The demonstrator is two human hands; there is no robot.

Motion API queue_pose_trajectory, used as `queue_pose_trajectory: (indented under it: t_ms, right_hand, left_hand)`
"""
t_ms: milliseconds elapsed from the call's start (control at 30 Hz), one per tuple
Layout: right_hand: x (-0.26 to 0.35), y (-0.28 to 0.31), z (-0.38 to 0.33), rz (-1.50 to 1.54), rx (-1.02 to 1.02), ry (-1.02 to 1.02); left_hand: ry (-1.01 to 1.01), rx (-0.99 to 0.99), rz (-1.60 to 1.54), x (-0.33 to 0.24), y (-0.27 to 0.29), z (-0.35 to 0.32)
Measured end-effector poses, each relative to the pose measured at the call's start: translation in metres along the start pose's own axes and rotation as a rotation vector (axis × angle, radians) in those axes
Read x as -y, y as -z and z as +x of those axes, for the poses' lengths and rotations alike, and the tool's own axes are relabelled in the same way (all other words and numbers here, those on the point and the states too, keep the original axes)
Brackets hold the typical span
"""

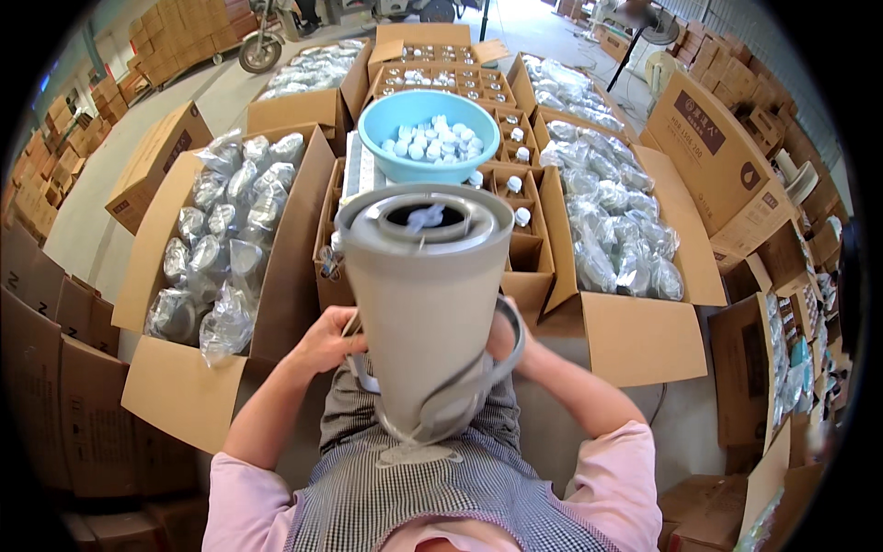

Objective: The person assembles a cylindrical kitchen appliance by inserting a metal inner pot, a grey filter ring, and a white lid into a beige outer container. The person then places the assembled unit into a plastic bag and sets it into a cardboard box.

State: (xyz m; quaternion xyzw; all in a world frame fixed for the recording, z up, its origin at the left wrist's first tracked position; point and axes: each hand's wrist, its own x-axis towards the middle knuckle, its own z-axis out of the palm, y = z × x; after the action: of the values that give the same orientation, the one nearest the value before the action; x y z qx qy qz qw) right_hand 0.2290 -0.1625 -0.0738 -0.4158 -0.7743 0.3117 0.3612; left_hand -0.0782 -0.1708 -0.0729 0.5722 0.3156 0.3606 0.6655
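Observation:
A tall beige-grey thermos jug [418,322] stands upright in front of my torso, its round top tilted toward view. A dark round opening with a small pale bluish piece shows at its centre. My left hand [329,340] is closed at the jug's left side, by a grey handle. On the other side my right hand [502,333] grips it near a looped grey strap or handle [508,345]; its fingers are mostly hidden behind the jug. Just beyond stands a light-blue basin [372,152] holding many small white round pieces [432,143].
Divided cartons [529,258] with white-capped items sit under and behind the basin. Open cartons of plastic-wrapped items [244,198] flank me on the left, with more wrapped items [612,216] at right. Stacked boxes [92,405] line both sides. A motorbike wheel [260,52] and a fan [660,29] are farther off.

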Motion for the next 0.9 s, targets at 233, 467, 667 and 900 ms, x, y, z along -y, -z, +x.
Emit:
queue_pose_trajectory:
  t_ms: [233, 467, 667, 900]
  right_hand:
    - [0.002, 0.028, 0.031, 0.746, -0.239, -0.827]
    - [0.008, 0.029, 0.010, 0.737, -0.335, -0.518]
    - [0.025, 0.024, -0.033, -0.299, 0.159, 0.506]
    - [0.002, 0.016, -0.048, -0.509, 0.208, 0.848]
  left_hand:
    - [0.094, 0.009, -0.010, -0.001, -0.007, 0.036]
    - [0.220, -0.045, 0.036, 0.006, -0.001, 0.056]
    - [0.241, -0.101, -0.040, 0.004, -0.005, 0.057]
    - [0.242, -0.099, -0.033, 0.003, -0.008, 0.058]
